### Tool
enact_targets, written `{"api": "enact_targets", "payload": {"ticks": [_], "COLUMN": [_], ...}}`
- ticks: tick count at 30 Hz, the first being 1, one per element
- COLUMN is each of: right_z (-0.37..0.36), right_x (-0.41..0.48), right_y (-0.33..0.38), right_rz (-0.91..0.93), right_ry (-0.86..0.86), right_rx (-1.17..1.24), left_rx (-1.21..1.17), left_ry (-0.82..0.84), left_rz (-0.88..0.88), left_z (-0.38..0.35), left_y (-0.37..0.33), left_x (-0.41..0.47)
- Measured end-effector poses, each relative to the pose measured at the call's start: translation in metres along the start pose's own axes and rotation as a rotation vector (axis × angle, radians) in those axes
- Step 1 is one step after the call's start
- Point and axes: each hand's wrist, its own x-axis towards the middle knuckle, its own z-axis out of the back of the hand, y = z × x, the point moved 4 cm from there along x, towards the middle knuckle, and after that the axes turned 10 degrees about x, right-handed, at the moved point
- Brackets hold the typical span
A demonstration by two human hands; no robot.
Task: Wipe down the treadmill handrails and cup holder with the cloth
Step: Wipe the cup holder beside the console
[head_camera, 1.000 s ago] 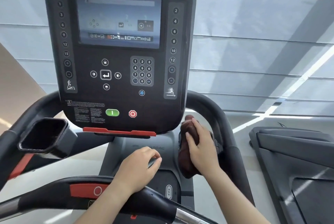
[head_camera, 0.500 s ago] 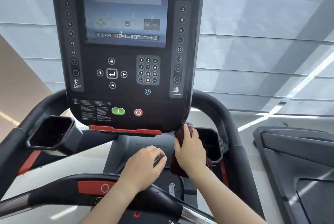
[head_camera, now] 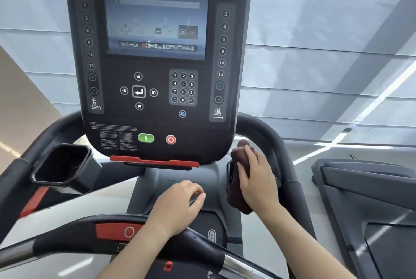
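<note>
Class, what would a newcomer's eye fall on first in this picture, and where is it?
The big black console with its lit screen fills the upper middle. Below it to the right, the right hand presses a dark brown cloth onto the right cup holder, while an empty cup holder gapes at lower left.

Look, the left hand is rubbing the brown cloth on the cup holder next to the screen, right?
Not quite: the head view shows the right hand pressing the brown cloth on the cup holder beside the screen. The left hand holds no cloth.
</note>
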Motion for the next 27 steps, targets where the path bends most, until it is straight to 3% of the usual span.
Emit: {"api": "enact_targets", "payload": {"ticks": [2,8,16,20,27], "right_z": [0.0,-0.033,-0.025,-0.007,0.061], "right_x": [0.022,0.04,0.057,0.046,0.035], "right_y": [0.002,-0.015,-0.027,-0.036,-0.02], "right_rz": [0.006,-0.143,-0.059,-0.076,-0.001], "right_ry": [-0.026,0.174,0.275,0.165,-0.125], "right_rx": [-0.045,-0.206,-0.3,-0.234,0.186], "left_rx": [0.001,-0.003,0.01,0.008,0.0], "left_ry": [0.006,-0.006,0.001,-0.003,0.004], "left_rz": [0.0,0.0,0.017,0.025,0.004], "left_z": [0.0,0.001,0.003,0.004,0.003], "left_y": [0.0,0.0,-0.001,0.0,-0.002], "left_x": [0.001,0.0,-0.001,-0.002,0.0]}}
